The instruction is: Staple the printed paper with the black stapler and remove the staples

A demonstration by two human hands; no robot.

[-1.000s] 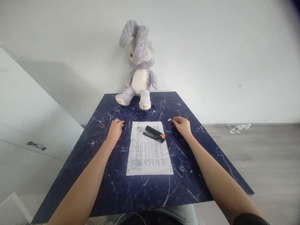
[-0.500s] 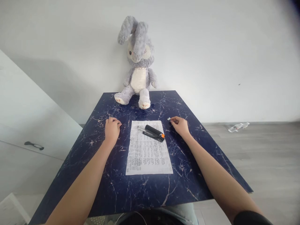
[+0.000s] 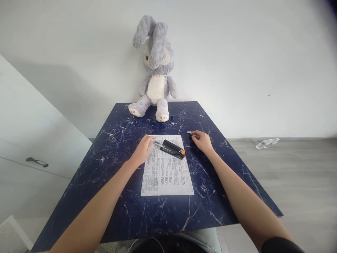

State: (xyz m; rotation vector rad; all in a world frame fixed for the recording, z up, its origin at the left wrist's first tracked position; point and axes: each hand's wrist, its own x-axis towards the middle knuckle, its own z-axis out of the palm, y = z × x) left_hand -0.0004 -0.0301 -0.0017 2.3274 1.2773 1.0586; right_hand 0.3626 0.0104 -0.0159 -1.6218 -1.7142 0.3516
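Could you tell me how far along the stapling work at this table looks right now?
Early. The stapler lies open on the printed sheet, so it looks ready for loading. The right hand pinches a small silvery strip, probably staples, just above the table. The left hand touches the sheet's top left corner. Loading the strip and closing the stapler are not yet done.

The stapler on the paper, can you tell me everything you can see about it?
The stapler is black, seemingly plastic, with an orange tip at its right end and a shiny metal strip poking out at its left end. It lies flat and slanted across the top of the printed paper on the dark blue marbled table. The left hand rests just beside its metal end; whether they touch is unclear.
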